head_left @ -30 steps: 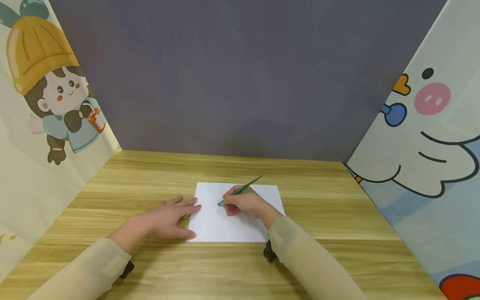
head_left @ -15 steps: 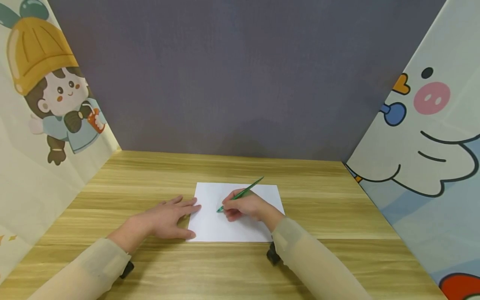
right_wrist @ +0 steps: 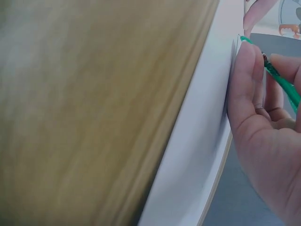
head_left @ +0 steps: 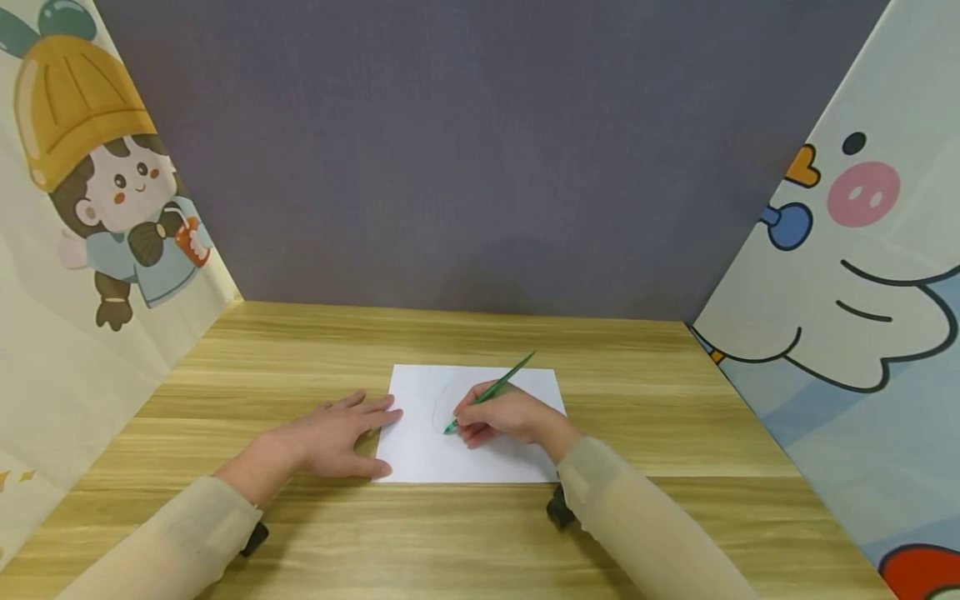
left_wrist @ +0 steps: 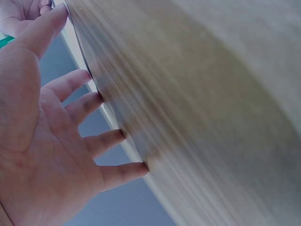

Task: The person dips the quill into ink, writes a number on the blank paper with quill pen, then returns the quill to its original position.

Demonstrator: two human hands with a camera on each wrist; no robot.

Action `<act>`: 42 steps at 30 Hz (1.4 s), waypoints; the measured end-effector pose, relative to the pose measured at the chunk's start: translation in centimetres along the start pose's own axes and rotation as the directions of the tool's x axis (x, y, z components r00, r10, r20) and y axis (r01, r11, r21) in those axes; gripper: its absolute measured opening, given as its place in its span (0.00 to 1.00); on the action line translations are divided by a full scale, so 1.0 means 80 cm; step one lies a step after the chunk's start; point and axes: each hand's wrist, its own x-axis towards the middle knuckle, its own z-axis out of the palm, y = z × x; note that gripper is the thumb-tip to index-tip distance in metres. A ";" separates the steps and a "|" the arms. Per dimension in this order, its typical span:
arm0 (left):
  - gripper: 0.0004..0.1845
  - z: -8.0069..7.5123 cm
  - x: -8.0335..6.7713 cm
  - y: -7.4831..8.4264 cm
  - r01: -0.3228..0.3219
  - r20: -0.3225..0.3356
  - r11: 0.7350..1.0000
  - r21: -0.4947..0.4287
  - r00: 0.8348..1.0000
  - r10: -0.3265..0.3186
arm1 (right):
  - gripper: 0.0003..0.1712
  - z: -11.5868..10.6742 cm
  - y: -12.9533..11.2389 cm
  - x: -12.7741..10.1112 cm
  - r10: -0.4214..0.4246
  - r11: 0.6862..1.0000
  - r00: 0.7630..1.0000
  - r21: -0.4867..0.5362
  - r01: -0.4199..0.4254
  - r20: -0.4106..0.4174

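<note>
A white sheet of paper [head_left: 420,454] lies on the wooden table. My right hand [head_left: 510,414] pinches a slim green pen [head_left: 495,387], its tip on the paper left of the fingers and its back end slanting up to the right. A faint curved line runs on the paper beside the tip; part of it may be hidden by the hand. My left hand [head_left: 337,437] rests with spread, straight fingers at the sheet's left edge, fingertips and thumb touching it. In the left wrist view, the left fingers [left_wrist: 77,106] meet the table and paper. The right wrist view shows the green pen [right_wrist: 284,84] between thumb and fingers.
The wood-grain table [head_left: 375,542] surrounds the paper. A dark grey panel [head_left: 480,158] rises behind it. Cartoon-printed walls flank it left [head_left: 45,350] and right [head_left: 825,292]. A black wrist device [head_left: 558,508] sits under the right sleeve.
My right hand has moved toward me, then slightly right, with the pen; a faint curved line now shows left of it. My left hand has stayed in place.
</note>
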 end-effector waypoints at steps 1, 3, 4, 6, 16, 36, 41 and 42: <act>0.49 0.000 0.000 0.000 -0.001 -0.001 1.000 -0.001 1.000 0.001 | 0.08 -0.002 0.000 -0.001 -0.001 1.000 1.000 -0.003 0.001 0.000; 0.49 0.000 0.000 0.001 -0.001 -0.002 1.000 -0.002 1.000 0.001 | 0.08 -0.005 0.002 -0.002 -0.003 1.000 1.000 -0.004 0.003 0.001; 0.50 0.000 0.000 0.001 -0.002 -0.003 1.000 -0.003 1.000 0.002 | 0.08 -0.007 0.002 -0.002 -0.003 1.000 1.000 -0.003 0.003 0.000; 0.50 0.000 0.000 0.001 -0.001 -0.005 1.000 -0.002 1.000 0.001 | 0.08 -0.010 0.004 -0.003 -0.004 1.000 1.000 0.000 0.004 -0.004; 0.50 0.000 0.000 0.002 0.000 0.002 1.000 0.000 1.000 0.000 | 0.09 -0.024 0.008 -0.001 0.006 0.999 0.999 0.049 -0.004 -0.041; 0.49 -0.002 -0.001 0.000 -0.005 0.006 1.000 -0.006 1.000 0.005 | 0.10 -0.010 -0.005 0.018 0.000 0.998 0.993 0.057 0.007 -0.119; 0.49 -0.002 -0.001 0.001 0.000 0.004 1.000 -0.009 1.000 0.000 | 0.10 -0.004 -0.006 0.023 -0.002 0.998 0.993 0.065 0.009 -0.118; 0.49 -0.002 -0.001 0.002 0.000 0.005 1.000 -0.009 1.000 0.000 | 0.10 -0.003 -0.007 0.024 0.000 0.998 0.993 0.067 0.008 -0.118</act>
